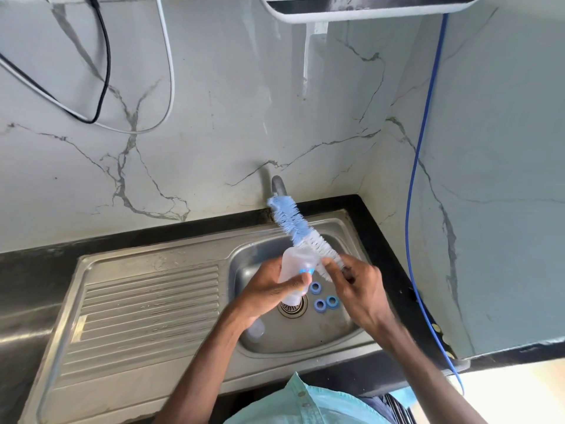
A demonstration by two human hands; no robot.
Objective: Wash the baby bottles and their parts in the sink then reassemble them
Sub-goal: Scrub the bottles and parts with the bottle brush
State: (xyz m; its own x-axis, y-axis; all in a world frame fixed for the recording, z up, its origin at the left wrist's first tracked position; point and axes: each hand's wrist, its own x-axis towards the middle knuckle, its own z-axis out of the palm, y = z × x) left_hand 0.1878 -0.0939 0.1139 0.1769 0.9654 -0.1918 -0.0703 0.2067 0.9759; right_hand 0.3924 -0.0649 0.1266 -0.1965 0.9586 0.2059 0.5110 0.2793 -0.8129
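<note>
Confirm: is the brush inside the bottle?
No, the brush sits outside the bottle, its blue bristled end up by the tap, gripped by the right hand.

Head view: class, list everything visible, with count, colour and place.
sink: one, steel, basin right, drainboard left
baby bottle: one, clear, over the basin
bottle brush: one, blue and white, slanting toward the tap
rings: three, blue, basin floor beside the drain
clear part: one, transparent, basin, near-left side
tap: one, grey, behind the basin
countertop: one, black, round the sink
cables: two, black and white, wall upper left
hose: one, blue, right wall
appliance: one, white-edged, top edge
shirt: one, teal, bottom edge
left hand: one, grips the baby bottle
right hand: one, grips the bottle brush
</note>
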